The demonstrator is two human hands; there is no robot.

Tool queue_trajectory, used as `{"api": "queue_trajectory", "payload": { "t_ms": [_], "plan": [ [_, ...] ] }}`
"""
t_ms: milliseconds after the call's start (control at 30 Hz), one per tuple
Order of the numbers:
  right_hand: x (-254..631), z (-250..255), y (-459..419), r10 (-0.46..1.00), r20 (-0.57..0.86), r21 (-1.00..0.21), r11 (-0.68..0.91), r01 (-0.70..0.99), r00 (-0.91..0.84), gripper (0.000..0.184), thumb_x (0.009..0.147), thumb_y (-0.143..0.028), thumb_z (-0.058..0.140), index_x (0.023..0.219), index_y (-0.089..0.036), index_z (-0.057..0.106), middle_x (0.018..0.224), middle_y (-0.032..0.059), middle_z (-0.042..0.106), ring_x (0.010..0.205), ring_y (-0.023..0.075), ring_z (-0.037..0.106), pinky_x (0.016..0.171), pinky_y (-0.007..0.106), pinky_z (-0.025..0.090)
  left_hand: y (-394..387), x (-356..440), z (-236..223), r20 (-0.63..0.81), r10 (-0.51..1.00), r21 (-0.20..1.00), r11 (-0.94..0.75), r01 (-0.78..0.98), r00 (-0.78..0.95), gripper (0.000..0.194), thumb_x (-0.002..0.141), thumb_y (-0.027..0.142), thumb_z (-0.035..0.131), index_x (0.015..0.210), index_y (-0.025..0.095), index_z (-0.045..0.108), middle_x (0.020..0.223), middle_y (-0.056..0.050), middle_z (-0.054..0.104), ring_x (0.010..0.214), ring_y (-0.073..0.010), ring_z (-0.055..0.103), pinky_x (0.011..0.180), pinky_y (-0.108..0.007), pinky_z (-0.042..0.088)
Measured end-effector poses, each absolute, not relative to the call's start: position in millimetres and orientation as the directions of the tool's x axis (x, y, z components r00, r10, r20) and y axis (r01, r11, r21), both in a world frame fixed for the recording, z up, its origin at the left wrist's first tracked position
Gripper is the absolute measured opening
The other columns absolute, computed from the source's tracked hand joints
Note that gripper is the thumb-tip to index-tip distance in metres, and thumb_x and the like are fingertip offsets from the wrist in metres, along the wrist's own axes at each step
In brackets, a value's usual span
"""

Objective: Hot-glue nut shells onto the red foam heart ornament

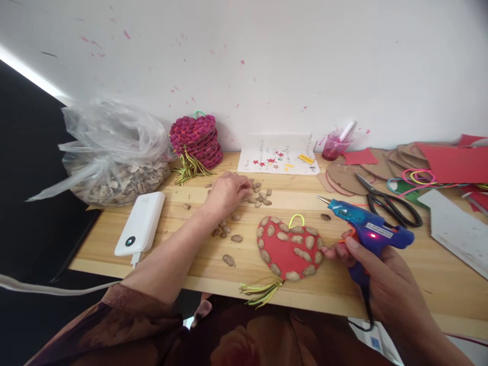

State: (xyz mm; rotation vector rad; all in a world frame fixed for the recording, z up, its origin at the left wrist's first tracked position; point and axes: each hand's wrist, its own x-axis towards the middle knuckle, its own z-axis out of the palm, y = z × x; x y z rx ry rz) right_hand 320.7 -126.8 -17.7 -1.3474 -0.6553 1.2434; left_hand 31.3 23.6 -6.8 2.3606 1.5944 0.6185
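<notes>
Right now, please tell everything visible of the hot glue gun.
The hot glue gun has a blue, plastic-looking body, teal front, metal-looking nozzle, orange trigger, white label and glowing red light. The right hand grips its handle, right of the red heart; the nozzle points left. A black cord leaves the handle's bottom.

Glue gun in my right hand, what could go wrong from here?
The glue gun shows a red light, so its metal tip may be hot; your left hand, at the loose peanuts, could be burned if it strays there. The tassel reaches the front edge of the table and might snag on your clothes. Your right hand, close beside the red heart, could nudge it.
</notes>
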Motion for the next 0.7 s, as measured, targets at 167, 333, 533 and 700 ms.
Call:
{"api": "queue_trajectory", "payload": {
  "t_ms": [167,333,533,700],
  "plan": [
    [321.5,-17.8,-126.5,0.911,-0.290,-0.940,-0.213,-0.268,0.292,0.029,0.068,-0.040,0.093,0.075,-0.021,0.071,0.065,-0.0024,0.067,0.064,0.0185,0.070,0.068,0.026,0.060,21.2,31.4,-4.7,0.264,0.895,0.413,-0.442,0.796,0.360,0.011,0.092,0.024,0.068,0.092,0.021,0.079,0.098,-0.006,0.079,0.099,-0.0246,0.069,0.097,-0.039,0.051],
    [320.8,-17.7,-125.9,0.913,-0.286,-0.941,-0.210,-0.267,0.290,0.030,0.068,-0.041,0.093,0.077,-0.022,0.071,0.067,-0.0027,0.068,0.068,0.0181,0.072,0.071,0.025,0.059,30.2,45.9,4.7,0.248,0.903,0.295,-0.416,0.860,0.351,0.016,0.090,0.018,0.064,0.089,0.018,0.080,0.095,-0.008,0.078,0.096,-0.0257,0.068,0.095,-0.040,0.051],
    [319.5,-15.6,-126.0,0.924,-0.257,-0.947,-0.181,-0.267,0.284,0.028,0.073,-0.039,0.091,0.080,-0.022,0.070,0.065,-0.0028,0.068,0.070,0.0196,0.072,0.075,0.028,0.058,46.5,69.8,4.5,0.142,0.937,0.152,-0.338,0.929,0.318,0.011,0.084,0.018,0.070,0.086,0.019,0.081,0.092,-0.011,0.077,0.097,-0.0305,0.067,0.094,-0.044,0.051],
    [317.9,-15.9,-126.0,0.941,-0.215,-0.956,-0.149,-0.251,0.260,0.023,0.079,-0.036,0.087,0.077,-0.021,0.069,0.066,-0.0034,0.066,0.069,0.0175,0.071,0.076,0.028,0.056,49.9,70.9,4.2,0.097,0.941,0.134,-0.336,0.932,0.325,0.013,0.087,0.018,0.068,0.087,0.019,0.080,0.088,-0.010,0.074,0.095,-0.0291,0.066,0.092,-0.043,0.050]
  ]
}}
